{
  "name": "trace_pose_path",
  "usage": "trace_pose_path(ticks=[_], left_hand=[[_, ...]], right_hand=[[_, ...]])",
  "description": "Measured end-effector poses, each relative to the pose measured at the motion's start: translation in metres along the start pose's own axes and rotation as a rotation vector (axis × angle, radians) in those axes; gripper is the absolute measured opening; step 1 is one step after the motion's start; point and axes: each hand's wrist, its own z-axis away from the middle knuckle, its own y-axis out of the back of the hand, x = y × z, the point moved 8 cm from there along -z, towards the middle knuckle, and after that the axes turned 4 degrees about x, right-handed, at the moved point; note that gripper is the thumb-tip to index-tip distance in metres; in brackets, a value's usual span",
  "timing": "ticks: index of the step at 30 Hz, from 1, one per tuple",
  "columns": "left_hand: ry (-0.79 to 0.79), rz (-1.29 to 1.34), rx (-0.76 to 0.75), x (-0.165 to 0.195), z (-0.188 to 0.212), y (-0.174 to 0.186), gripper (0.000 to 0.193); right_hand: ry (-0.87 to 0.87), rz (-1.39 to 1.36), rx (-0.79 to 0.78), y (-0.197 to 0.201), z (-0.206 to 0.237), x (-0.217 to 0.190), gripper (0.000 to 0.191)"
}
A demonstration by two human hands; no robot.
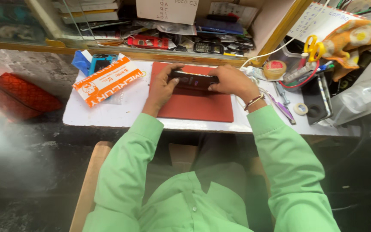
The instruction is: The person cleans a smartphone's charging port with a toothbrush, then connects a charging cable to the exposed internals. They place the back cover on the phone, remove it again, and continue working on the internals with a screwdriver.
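A dark mobile phone (193, 80) lies lengthwise over a red work mat (196, 107) on a small white table (108, 116). My left hand (163, 84) grips the phone's left end, thumb on top. My right hand (231, 81) grips its right end, and a bangle circles that wrist. Both my sleeves are light green. The phone is held just above or on the mat; I cannot tell which.
An orange-and-white packet (107, 80) and a blue phone case (101, 61) lie left of the mat. To the right are tape rolls (275, 68), yellow-handled scissors (312, 46), pens, a dark phone (315, 99) and small tools. A cluttered shelf of phone parts (172, 38) stands behind.
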Motion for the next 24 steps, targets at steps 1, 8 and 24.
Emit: trace_pose_path(ticks=[1,8,24], left_hand=[[-0.002,0.006,-0.002,0.000,0.001,0.001,0.047],[0.000,0.075,-0.033,0.006,0.005,-0.003,0.054],[-0.026,0.123,0.091,0.001,0.008,0.017,0.054]], right_hand=[[-0.028,-0.012,-0.008,-0.003,0.001,0.001,0.037],[0.026,-0.029,0.080,-0.007,0.013,-0.003,0.034],[-0.309,-0.870,1.071,0.028,0.103,0.014,0.015]])
